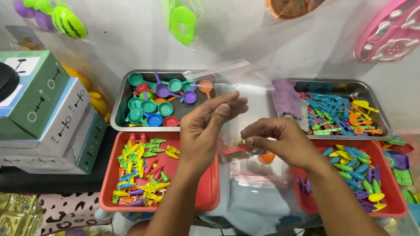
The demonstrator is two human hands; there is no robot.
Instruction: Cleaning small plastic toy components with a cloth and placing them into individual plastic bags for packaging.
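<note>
Upright, a clear bag (249,145) is held at its mouth, long axis vertical. Its top edge is pinched by the left hand (206,129); the right hand (278,141) is curled closed, seemingly gripping the rim too.

Dark table (29,182): stacked boxes (32,120), red tray (117,192), metal tray (122,103) resting on it.

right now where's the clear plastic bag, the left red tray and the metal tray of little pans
clear plastic bag (253,167), head view, on its see-through front below the hands
left red tray (204,188), head view, on the bare right part of its floor
metal tray of little pans (118,109), head view, on its left wall
</note>
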